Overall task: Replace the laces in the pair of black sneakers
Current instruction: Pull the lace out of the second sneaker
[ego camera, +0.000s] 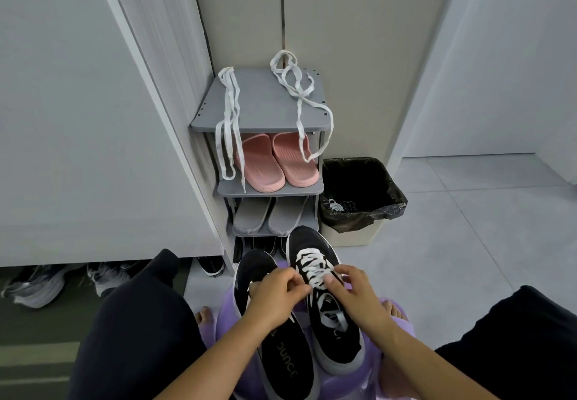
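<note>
Both black sneakers lie at 6 o'clock in the view, side by side on a glossy purple stool (226, 312) between the person's knees. Their long axes run toward 12 o'clock, toes leaning slightly to 11. The laced sneaker (331, 328), on the 3 o'clock side, has a flat white lace (313, 270) criss-crossed over its black knit upper, and its sole edge is grey. The other sneaker (281, 359) shows its dark insole with pale lettering. The left hand (274, 295) is curled, fingertips pinching the lace. The right hand (354, 293) pinches it between thumb and forefinger. At 12 o'clock stands a grey plastic shoe rack (265, 103) with two loose white laces (229, 109) draped over its top.
</note>
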`<action>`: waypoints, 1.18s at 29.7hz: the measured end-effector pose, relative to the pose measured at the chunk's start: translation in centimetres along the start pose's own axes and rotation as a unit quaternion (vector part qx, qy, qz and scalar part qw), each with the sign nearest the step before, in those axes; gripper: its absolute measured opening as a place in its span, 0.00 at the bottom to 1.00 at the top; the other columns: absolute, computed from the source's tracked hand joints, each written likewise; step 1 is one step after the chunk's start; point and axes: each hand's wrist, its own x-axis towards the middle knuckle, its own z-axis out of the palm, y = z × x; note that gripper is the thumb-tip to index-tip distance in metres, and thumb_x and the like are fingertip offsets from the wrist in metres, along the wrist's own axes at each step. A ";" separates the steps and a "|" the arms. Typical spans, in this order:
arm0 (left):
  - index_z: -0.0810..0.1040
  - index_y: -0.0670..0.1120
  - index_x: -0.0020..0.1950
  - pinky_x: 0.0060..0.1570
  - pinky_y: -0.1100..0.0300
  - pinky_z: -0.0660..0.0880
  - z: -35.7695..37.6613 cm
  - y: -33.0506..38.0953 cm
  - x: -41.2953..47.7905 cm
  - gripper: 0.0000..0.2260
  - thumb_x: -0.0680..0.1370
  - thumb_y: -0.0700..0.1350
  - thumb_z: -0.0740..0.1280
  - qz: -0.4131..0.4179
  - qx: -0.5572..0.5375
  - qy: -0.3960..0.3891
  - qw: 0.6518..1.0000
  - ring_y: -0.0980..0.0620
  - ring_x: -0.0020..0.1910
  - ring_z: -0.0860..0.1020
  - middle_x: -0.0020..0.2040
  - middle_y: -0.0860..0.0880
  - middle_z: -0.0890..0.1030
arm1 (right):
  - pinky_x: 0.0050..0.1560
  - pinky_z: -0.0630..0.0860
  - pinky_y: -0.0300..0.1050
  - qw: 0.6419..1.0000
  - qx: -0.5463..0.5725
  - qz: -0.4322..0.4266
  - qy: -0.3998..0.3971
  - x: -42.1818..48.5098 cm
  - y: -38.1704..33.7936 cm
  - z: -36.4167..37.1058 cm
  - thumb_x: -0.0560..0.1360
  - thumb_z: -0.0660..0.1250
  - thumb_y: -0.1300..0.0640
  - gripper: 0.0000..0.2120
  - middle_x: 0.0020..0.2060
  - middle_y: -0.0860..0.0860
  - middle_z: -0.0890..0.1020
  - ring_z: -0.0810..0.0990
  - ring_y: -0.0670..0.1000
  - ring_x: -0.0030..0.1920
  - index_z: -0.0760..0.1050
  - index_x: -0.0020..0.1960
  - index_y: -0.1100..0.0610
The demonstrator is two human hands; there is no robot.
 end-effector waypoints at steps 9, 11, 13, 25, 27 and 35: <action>0.69 0.58 0.33 0.56 0.57 0.71 1.2 0.3 -0.2 0.12 0.71 0.46 0.69 0.047 -0.065 0.039 0.996 0.62 0.34 0.73 0.33 0.56 0.76 | 0.68 0.65 0.49 1.000 0.003 -0.016 0.005 -0.1 0.9 1.1 0.75 0.66 0.52 0.23 0.58 0.48 0.67 0.69 0.50 0.64 0.65 0.67 0.56; 0.70 0.56 0.31 0.51 0.61 0.70 0.5 0.4 0.2 0.12 0.69 0.44 0.69 0.048 -0.080 0.045 0.995 0.62 0.31 0.72 0.30 0.56 0.75 | 0.67 0.66 0.52 1.000 0.000 -0.028 0.013 0.0 1.3 1.2 0.75 0.66 0.53 0.22 0.58 0.49 0.68 0.69 0.51 0.64 0.66 0.66 0.56; 0.72 0.54 0.31 0.41 0.67 0.69 -0.5 0.5 0.8 0.14 0.69 0.37 0.70 0.056 -0.130 0.040 0.989 0.62 0.28 0.71 0.29 0.56 0.74 | 0.67 0.66 0.53 0.999 -0.001 -0.034 0.023 0.1 1.4 1.3 0.75 0.66 0.53 0.19 0.59 0.51 0.70 0.70 0.52 0.64 0.67 0.64 0.56; 0.65 0.53 0.33 0.45 0.57 0.65 -0.7 -0.1 0.9 0.14 0.79 0.45 0.62 0.054 -0.048 -0.004 0.997 0.56 0.33 0.70 0.29 0.55 0.69 | 0.66 0.64 0.43 0.997 0.019 -0.065 0.029 0.2 1.3 1.5 0.77 0.64 0.56 0.10 0.55 0.48 0.72 0.68 0.49 0.61 0.71 0.57 0.56; 0.66 0.53 0.34 0.42 0.60 0.65 -0.9 -0.3 1.2 0.14 0.78 0.45 0.63 0.038 -0.089 0.068 0.993 0.60 0.30 0.67 0.29 0.55 0.69 | 0.66 0.64 0.46 0.997 0.017 -0.066 0.030 0.3 1.6 1.5 0.77 0.64 0.55 0.11 0.55 0.50 0.72 0.69 0.49 0.61 0.72 0.58 0.57; 0.77 0.48 0.53 0.57 0.57 0.59 0.7 0.5 0.5 0.19 0.79 0.51 0.47 0.050 0.145 0.105 0.983 0.52 0.57 0.71 0.52 0.51 0.75 | 0.59 0.62 0.36 0.996 -0.022 -0.070 0.051 -0.5 0.8 1.8 0.74 0.66 0.48 0.18 0.54 0.47 0.70 0.68 0.48 0.58 0.70 0.59 0.57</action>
